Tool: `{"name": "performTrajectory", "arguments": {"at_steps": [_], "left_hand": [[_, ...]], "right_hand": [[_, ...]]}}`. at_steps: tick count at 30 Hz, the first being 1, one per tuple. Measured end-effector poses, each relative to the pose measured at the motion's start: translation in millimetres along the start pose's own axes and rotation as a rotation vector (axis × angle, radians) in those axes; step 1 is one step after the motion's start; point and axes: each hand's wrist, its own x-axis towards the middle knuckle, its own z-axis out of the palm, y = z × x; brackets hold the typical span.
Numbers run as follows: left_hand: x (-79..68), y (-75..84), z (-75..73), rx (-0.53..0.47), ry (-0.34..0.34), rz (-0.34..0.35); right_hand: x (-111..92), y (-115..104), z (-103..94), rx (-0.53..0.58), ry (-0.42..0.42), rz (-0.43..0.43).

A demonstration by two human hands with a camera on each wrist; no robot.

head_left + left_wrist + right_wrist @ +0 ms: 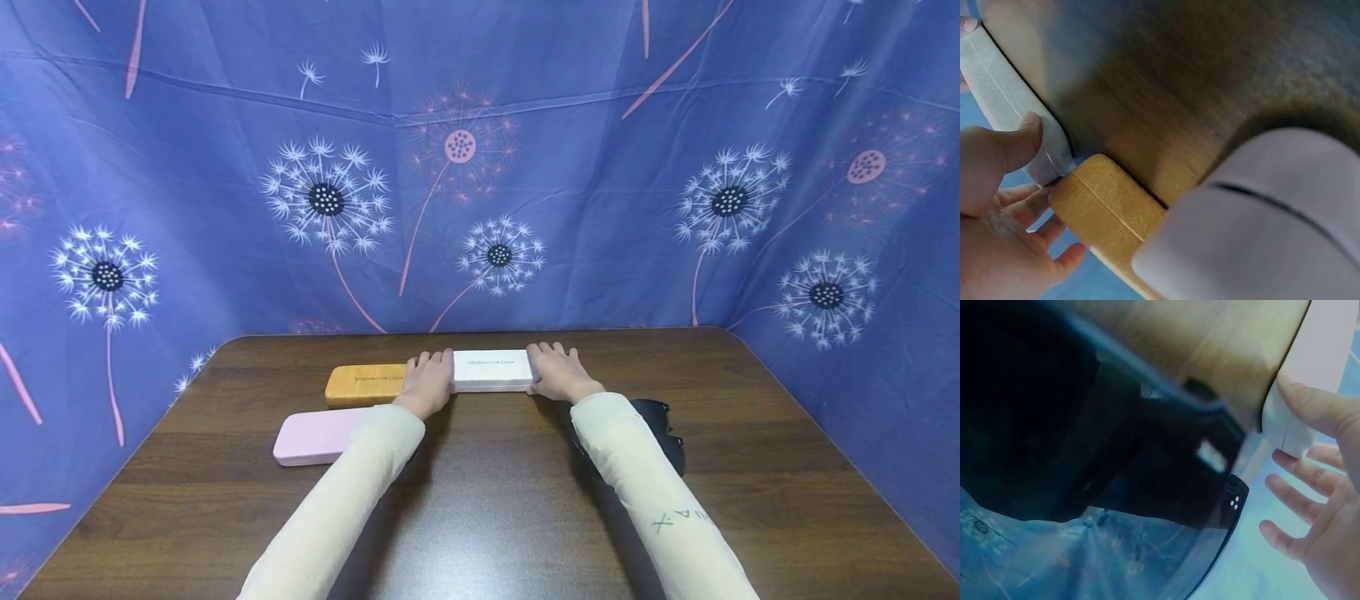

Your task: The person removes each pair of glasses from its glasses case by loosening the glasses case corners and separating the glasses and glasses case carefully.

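Note:
A white glasses case (491, 372) with small lettering lies lengthwise near the table's back edge. My left hand (427, 385) grips its left end, thumb (1030, 134) on the near side and fingers around the end. At the opposite end my right hand (561, 372) holds the case (1288, 425) between its thumb and first fingers, while the other fingers stay spread. Directly left of the white case is an orange glasses case (363, 385), its right end behind my left hand. A pink glasses case (318, 437) sits nearer, partly covered by my left sleeve.
Black sunglasses (663, 425) lie on the wooden table (495, 500) beside my right forearm, partly hidden by the sleeve. They fill much of the right wrist view. A blue dandelion-print curtain (585, 208) hangs behind the table and along its sides.

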Motion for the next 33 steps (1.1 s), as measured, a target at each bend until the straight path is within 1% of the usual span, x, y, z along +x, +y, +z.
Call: {"name": "performTrajectory", "arguments": {"at_steps": [4, 13, 17, 23, 33], "left_hand": [[-0.8, 0.0, 0.3, -0.004, 0.013, 0.014], [-7.8, -0.2, -4.2, -0.017, 0.096, 0.071], [-11.6, -1.1, -6.7, -0.026, 0.125, 0.098], [-19.8, -3.7, -8.5, -0.054, 0.177, 0.152], [-37.5, -3.7, -9.4, -0.056, 0.269, 0.237]], "right_hand": [[-3.7, 0.3, -2.7, 0.025, 0.008, -0.012], [-9.5, 0.9, -8.7, 0.046, 0.018, -0.034], [-10.9, 2.6, -9.9, 0.056, 0.056, -0.051], [-18.6, 2.0, -11.2, 0.056, 0.092, -0.077], [-37.1, -0.7, -7.0, 0.061, 0.112, -0.105]]}}
